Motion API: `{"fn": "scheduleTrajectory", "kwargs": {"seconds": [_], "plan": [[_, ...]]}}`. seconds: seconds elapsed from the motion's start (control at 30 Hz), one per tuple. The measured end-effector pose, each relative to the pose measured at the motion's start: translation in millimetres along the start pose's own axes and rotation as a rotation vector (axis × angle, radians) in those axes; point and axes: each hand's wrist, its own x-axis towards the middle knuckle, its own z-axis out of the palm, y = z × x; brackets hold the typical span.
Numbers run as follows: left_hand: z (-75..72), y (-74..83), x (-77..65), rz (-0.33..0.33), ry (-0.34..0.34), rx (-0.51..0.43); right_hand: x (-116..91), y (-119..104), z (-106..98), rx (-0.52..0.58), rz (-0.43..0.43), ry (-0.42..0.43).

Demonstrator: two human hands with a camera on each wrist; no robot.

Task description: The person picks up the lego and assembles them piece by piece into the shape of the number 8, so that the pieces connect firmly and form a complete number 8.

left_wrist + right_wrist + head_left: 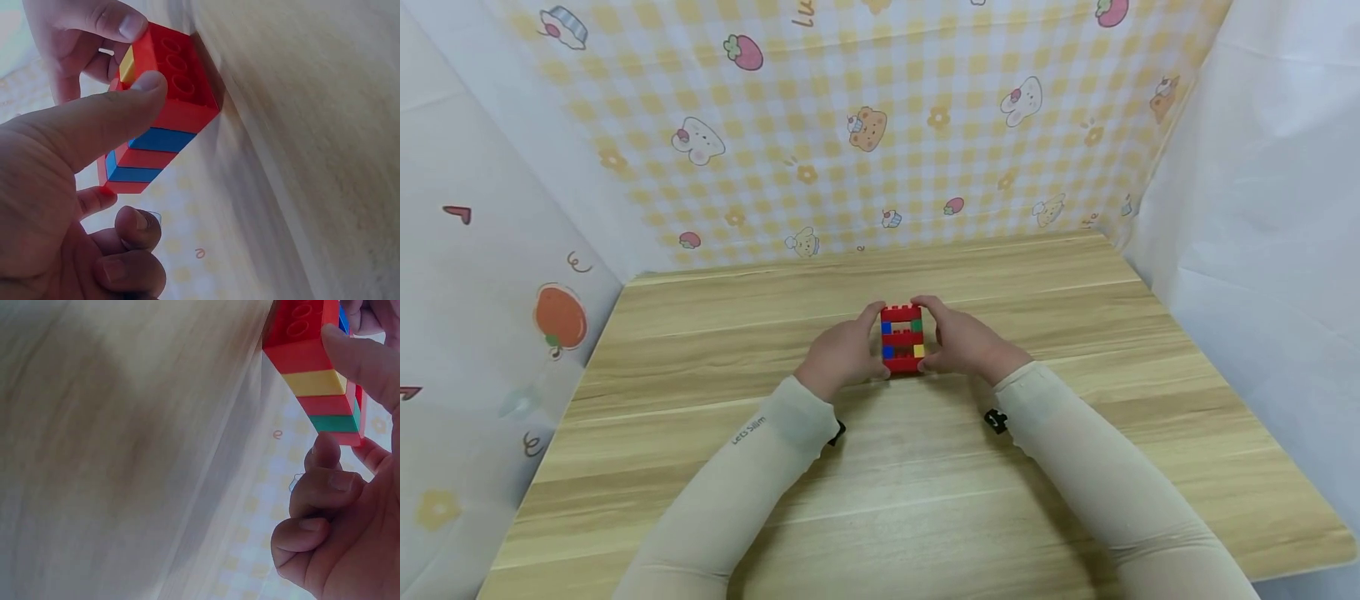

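A small structure of toy building blocks [902, 339] lies at the middle of the wooden table. Three red bars alternate with pairs of small blocks: blue on its left side, green and yellow on its right. My left hand [841, 353] grips its left side, thumb on the near red bar and index finger at the far one. On the opposite side my right hand [966, 340] holds it the same way. The left wrist view shows the underside hollows of the near red bar [181, 69]. In the right wrist view the yellow block [315, 383] sits beside that bar.
The wooden table [895, 500] spreads all around the hands. Behind it hangs a yellow checked cloth [820, 108] with cartoon prints. White sheets border the left [467, 317] and right [1262, 208] sides.
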Motion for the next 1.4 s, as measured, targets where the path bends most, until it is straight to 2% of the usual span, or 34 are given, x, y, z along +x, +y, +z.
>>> {"fn": "scheduleTrajectory", "kwargs": {"seconds": [0.27,0.47,0.6,0.73,0.83,1.03,1.4], "plan": [[1.1,-4.4,0.5,-0.012,-0.016,-0.021,-3,1,-2,0.001,-0.012,-0.029],[-0.4,-7.5,-1.4,-0.024,-0.047,-0.089,-5,1,-3,0.022,-0.017,-0.047],[-0.7,-11.1,-0.7,-0.013,-0.099,-0.154,-5,3,-3,0.041,-0.017,-0.08],[-2.8,-14.0,0.4,-0.03,-0.18,-0.233,-5,3,-5,0.075,0.006,-0.141],[-4.5,-15.1,0.5,-0.052,-0.216,-0.261,-5,4,-6,0.098,0.023,-0.178],[-5.6,-17.0,-0.5,-0.052,-0.208,-0.267,0,5,-5,0.101,0.028,-0.201],[-12.7,-22.3,1.5,-0.088,-0.205,-0.299,8,2,-5,0.093,0.018,-0.189]]}}
